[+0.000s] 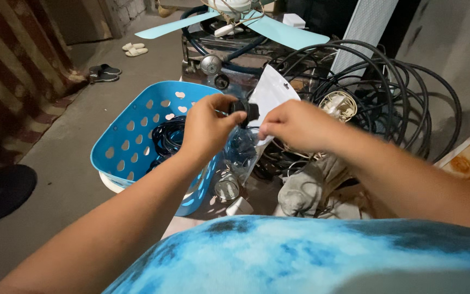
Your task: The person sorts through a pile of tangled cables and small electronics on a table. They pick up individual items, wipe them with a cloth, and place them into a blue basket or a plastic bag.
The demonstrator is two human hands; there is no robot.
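Left hand: the left hand (206,130) pinches a small black plug (244,109) between thumb and fingertips, held above the right rim of the blue basket (131,142).
Right hand: the right hand (295,126) grips the edge of a clear plastic bag (244,149) with a white backing, fingers curled closed on it just below the plug.
Position of parts: plug and bag meet between the two hands, in the air; the bag hangs down beside the basket's right wall.
Technique: judged from the grip, the bag mouth is best kept taut and open with the right hand while the left hand keeps the plug square to the opening; a slack bag would likely fold over the part.
Basket contents: coiled dark blue cord (168,136) lies inside, near the right wall.
Surface: bare grey concrete floor (72,163); the basket rests on a white object at its lower edge.
Behind the basket: a light blue ceiling fan (257,22) lies on a pile of metal parts.
Right of the hands: large loops of black cable (409,92), and a grey cloth (305,190) below them.
Room: a striped curtain (17,71) at left, sandals (104,72) on the floor by it, rough grey wall at right.
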